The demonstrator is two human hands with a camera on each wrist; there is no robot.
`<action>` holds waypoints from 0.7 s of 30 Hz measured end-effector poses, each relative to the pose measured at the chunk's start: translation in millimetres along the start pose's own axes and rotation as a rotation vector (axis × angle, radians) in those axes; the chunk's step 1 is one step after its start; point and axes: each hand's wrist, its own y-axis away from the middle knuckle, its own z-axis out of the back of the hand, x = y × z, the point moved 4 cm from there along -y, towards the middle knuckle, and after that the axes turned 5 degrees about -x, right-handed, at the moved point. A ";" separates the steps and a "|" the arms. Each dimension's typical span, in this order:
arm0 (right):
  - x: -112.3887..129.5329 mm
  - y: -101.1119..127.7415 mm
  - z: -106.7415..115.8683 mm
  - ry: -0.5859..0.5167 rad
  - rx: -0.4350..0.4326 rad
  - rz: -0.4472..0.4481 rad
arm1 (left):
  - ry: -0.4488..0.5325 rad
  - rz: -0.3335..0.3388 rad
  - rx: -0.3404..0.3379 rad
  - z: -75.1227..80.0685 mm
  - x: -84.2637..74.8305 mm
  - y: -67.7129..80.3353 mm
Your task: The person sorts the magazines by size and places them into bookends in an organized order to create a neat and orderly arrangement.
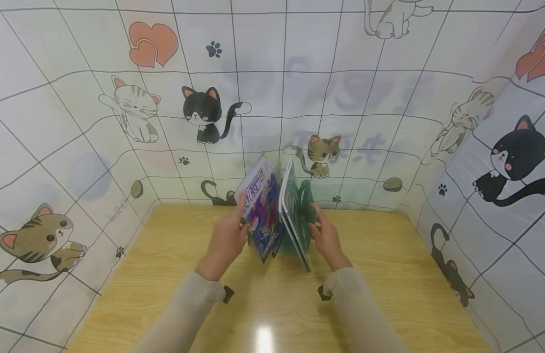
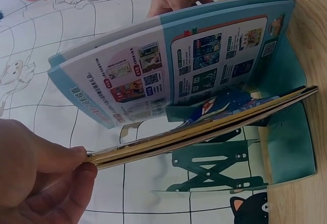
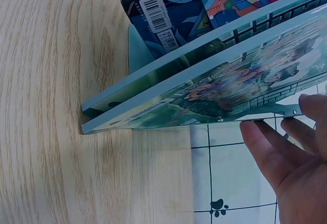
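Observation:
Several thin picture books stand leaning in a teal bookend (image 1: 305, 196) on the wooden table (image 1: 387, 274). My left hand (image 1: 228, 240) pinches the outer edge of the purple-blue books (image 1: 260, 206); in the left wrist view thumb and fingers of that hand (image 2: 43, 178) clamp the thin stack (image 2: 204, 127). My right hand (image 1: 327, 238) rests its fingers against the teal-edged books (image 1: 292, 215) on the other side. In the right wrist view its fingertips (image 3: 255, 129) touch the teal book's edge (image 3: 214, 96). The two groups are spread apart in a V.
A cat-print sheet (image 1: 201, 113) walls the table at the back and both sides. The bookend (image 2: 286, 147) stands near the back middle. Bare wood (image 3: 51, 106) stretches in front of the books and to either side.

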 end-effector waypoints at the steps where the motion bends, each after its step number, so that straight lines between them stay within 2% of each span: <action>1: -0.1 0.0 -0.2 0.000 -0.001 -0.001 | -0.008 -0.001 -0.003 -1.6 -0.2 -0.6; 13: -0.5 -0.1 -0.5 -0.014 -0.007 0.000 | -0.063 -0.034 -0.018 -18.3 -4.9 -9.0; 21: 1.1 -0.4 0.6 -0.008 -0.011 0.012 | -0.145 -0.058 0.007 -30.2 -6.7 -13.2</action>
